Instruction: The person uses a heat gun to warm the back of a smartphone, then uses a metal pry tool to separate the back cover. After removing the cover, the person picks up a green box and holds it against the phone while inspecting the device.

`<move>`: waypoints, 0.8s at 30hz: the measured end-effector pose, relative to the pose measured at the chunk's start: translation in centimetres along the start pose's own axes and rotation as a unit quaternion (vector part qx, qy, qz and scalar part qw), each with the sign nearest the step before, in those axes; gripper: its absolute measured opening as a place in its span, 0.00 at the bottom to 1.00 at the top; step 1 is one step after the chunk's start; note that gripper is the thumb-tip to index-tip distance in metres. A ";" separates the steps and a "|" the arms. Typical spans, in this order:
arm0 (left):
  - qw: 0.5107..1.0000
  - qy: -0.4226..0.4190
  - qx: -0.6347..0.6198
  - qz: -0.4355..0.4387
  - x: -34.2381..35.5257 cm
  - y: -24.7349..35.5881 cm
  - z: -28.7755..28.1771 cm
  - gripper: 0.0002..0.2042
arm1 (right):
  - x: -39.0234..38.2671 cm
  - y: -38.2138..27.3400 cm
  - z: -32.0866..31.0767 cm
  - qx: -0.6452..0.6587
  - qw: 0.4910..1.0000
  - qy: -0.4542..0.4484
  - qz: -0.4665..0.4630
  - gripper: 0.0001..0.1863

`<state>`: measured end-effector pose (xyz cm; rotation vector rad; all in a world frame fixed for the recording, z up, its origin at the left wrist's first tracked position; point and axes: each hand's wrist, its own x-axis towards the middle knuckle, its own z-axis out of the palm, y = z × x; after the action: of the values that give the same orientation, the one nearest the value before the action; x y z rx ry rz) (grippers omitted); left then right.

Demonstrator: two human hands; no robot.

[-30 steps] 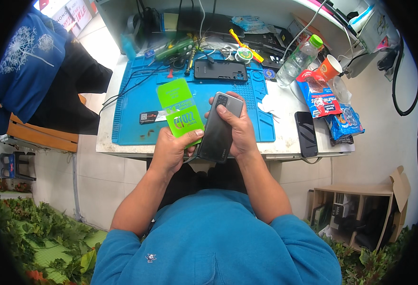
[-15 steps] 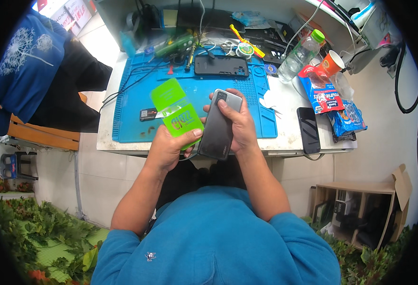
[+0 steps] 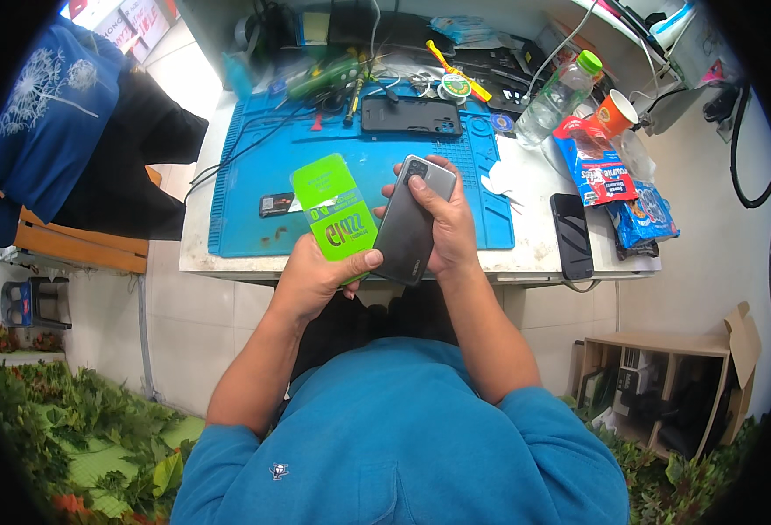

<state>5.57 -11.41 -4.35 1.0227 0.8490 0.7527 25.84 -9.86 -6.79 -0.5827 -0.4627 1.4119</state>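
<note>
In my left hand (image 3: 312, 273) is a flat, bright green phone-sized packet (image 3: 333, 194) with printing on it, its thumb pressed on the lower right corner. My right hand (image 3: 452, 229) grips a dark grey smartphone (image 3: 406, 226), back side up, the thumb lying by its camera block. Phone and packet are side by side above the front edge of the workbench, the phone's lower end close to my left thumb. Behind the packet, a small dark part with a label (image 3: 275, 205) lies on the blue work mat (image 3: 245, 179). A black phone case (image 3: 410, 115) rests farther back on the mat.
Tools and cables (image 3: 337, 80) crowd the back of the bench, beside a yellow-handled brush (image 3: 457, 73) and a solder spool (image 3: 454, 87). To the right are a clear bottle (image 3: 553, 107), an orange cup (image 3: 614, 114), snack bags (image 3: 597, 166) and another phone (image 3: 571, 234).
The green packet has become more upright and its printed face has turned further towards me. The phone has shifted slightly to the right. Both hands keep their hold.
</note>
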 end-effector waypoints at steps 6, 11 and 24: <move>0.994 0.015 -0.094 0.046 0.8 -0.9 -0.3 0.22 | 0.1 -0.2 -0.3 0.008 1.000 -0.024 0.012 0.25; 0.996 0.019 -0.061 0.069 0.6 -0.9 0.0 0.18 | 0.1 0.0 -0.3 0.010 1.000 -0.026 0.013 0.25; 0.986 0.089 -0.113 0.085 2.8 -1.0 1.6 0.14 | -0.3 0.0 -0.1 -0.009 1.000 -0.002 0.027 0.27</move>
<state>8.38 -10.04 -5.51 0.8397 0.8143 1.0736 25.88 -10.17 -6.84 -0.6118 -0.4664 1.4619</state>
